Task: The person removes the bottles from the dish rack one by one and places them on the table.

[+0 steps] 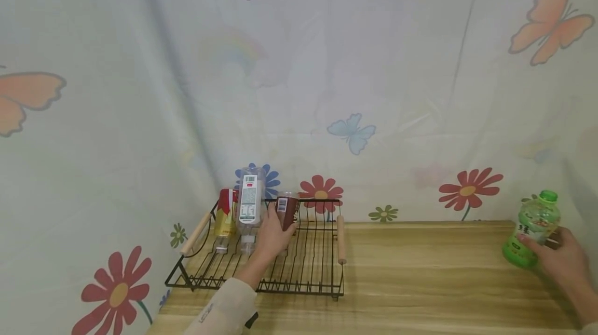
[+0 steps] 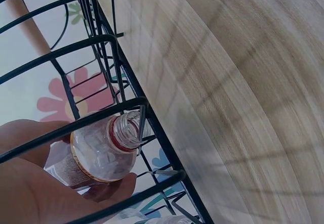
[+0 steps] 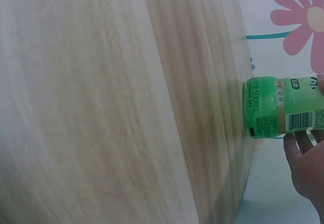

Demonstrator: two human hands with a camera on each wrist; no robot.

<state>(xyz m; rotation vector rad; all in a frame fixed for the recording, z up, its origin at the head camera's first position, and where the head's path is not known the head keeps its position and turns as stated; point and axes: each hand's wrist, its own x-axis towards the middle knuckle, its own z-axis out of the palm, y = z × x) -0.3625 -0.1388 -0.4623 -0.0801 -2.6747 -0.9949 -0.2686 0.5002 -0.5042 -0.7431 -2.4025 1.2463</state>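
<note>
My left hand (image 1: 273, 233) grips a brown-labelled plastic bottle (image 1: 286, 209) over the black wire rack (image 1: 299, 290). In the left wrist view this bottle's uncapped neck (image 2: 129, 130) points down among the wires, with fingers around its body. To its left, a clear bottle with a white label (image 1: 249, 197) and a bottle with a red and yellow label (image 1: 226, 215) stand upside down in the rack. At the far right my right hand (image 1: 565, 259) holds a green-labelled bottle (image 1: 525, 239) with a green cap, cap up and leaning slightly right. Whether its base touches the table cannot be told.
The rack has wooden handles (image 1: 341, 239) at both ends and stands on the left part of a wood-grain table (image 1: 411, 272). Behind the table hangs a pale curtain (image 1: 397, 65) printed with flowers and butterflies; it also closes off the left side.
</note>
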